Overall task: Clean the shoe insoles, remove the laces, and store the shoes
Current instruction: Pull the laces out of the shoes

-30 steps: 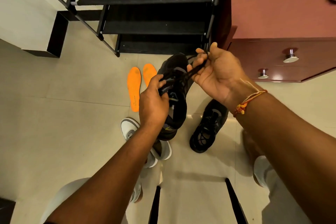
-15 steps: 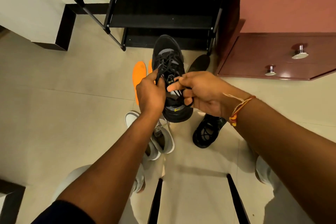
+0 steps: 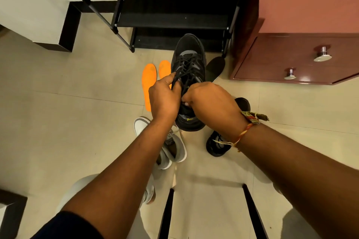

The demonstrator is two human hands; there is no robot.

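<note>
Black shoe (image 3: pixel 188 52) gripped by left hand (image 3: pixel 164 97); right hand (image 3: pixel 211 101) now pinches laces (image 3: pixel 187 68) closer in.

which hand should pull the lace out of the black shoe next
Left: the left hand pinches the black lace, while the right hand grips the black laced sneaker at its collar.

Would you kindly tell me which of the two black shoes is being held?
The black shoe raised before the rack, held by the left hand and right hand; the second shoe lies on the floor.
</note>
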